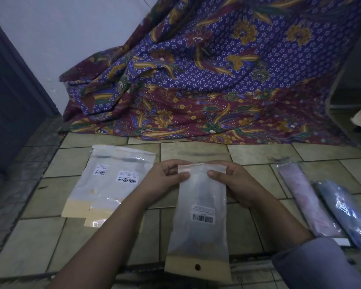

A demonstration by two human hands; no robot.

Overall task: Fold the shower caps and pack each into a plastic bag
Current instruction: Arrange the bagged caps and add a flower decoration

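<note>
Above the tan tiled floor (pixel 196 151), a frosted rectangular plastic bag (pixel 200 226) holding a dark shower cap (pixel 202 195) is pinched at its far edge by the left grip (pixel 165 178) and the right grip (pixel 236 182).

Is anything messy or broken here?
Nothing looks spilled or broken. The two plastic bags on the left overlap crookedly, and the patterned cloth lies bunched up against the wall.

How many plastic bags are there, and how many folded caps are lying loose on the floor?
Plastic bags: 3 (held bag, left floor bag, right floor bag)
Folded caps: 2 (pink cap, blue cap)
Total: 5
</note>
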